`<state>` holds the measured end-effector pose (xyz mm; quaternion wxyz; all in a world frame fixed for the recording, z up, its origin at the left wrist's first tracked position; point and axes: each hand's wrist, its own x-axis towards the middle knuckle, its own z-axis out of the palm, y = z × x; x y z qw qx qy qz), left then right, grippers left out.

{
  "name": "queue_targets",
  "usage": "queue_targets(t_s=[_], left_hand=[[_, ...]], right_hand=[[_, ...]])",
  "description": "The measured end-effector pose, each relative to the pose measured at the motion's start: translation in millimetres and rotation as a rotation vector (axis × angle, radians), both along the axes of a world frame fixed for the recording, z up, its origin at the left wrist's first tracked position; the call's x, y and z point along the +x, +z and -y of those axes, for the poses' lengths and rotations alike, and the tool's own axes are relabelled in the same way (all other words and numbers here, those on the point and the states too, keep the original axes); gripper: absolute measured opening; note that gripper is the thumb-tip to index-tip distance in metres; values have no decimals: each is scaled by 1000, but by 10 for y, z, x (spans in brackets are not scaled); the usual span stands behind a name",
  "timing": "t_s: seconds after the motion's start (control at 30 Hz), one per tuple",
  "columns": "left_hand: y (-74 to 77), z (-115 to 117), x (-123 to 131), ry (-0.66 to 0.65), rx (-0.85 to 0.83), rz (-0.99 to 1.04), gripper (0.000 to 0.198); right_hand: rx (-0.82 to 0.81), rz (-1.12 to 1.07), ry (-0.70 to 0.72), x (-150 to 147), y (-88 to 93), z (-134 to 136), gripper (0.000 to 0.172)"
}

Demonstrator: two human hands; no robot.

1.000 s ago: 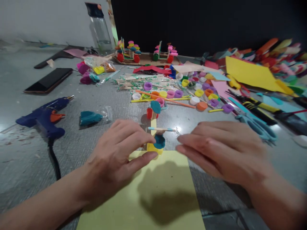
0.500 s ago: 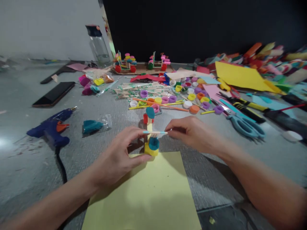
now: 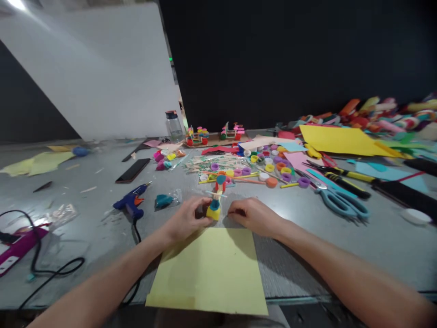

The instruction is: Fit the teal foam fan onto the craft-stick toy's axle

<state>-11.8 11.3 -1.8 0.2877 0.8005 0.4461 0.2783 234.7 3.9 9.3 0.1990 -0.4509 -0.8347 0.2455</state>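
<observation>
Standing between the two hands, a small model made of bottle caps and sticks rests on the grey table, just past the far edge of a pale yellow sheet of paper. The left hand sits at the model's 9 o'clock, fingers curled in, the tips touching the yellow cap at its base; whether they truly pinch it cannot be told. The right hand lies at the model's 3 o'clock, loosely curled, knuckles up, its fingertips just beside the model; whether they touch it cannot be told, and it shows nothing in its grasp.

At 12 o'clock from the model lies a scatter of coloured caps and a bundle of sticks. A blue glue gun lies at 9 o'clock, well left of the left hand, with a black phone beyond it at about 10 o'clock. Blue-handled scissors lie at 3 o'clock, well apart from the right hand.
</observation>
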Motion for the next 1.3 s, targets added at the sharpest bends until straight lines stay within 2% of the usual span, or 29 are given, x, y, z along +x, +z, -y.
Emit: queue_targets(t_s=[0.23, 0.37, 0.47, 0.53, 0.63, 0.73, 0.9, 1.0, 1.07, 1.17, 1.3], left_hand=[[125, -241, -149, -48, -118, 1, 46], [100, -192, -108, 55, -103, 1, 53], [2, -101, 41, 168, -28, 9, 47], [-40, -57, 134, 198, 11, 7, 38], [-29, -49, 169, 182, 28, -3, 30], [21, -99, 88, 118, 4, -10, 30], [57, -207, -47, 16, -32, 0, 30], [87, -235, -67, 7, 6, 27, 32], [113, -229, -71, 17, 54, 47, 33], [128, -189, -77, 33, 130, 74, 36], [96, -110, -73, 56, 249, 106, 33]], right_hand=[[66, 9, -12, -36, -7, 18, 20], [95, 31, -13, -24, -14, 10, 19], [116, 48, -14, -15, -18, 4, 17], [134, 54, -14, -6, -20, -3, 16], [179, 42, -19, 15, -15, -15, 13], [252, -15, -30, 43, 11, -13, 12], [444, -180, -98, 109, 124, 28, 25], [573, -219, -119, 157, 222, 37, 23], [627, -201, -77, 171, 294, 28, 18], [635, -92, 39, 132, 402, 0, 13], [512, 142, 119, -39, 510, -108, 28]])
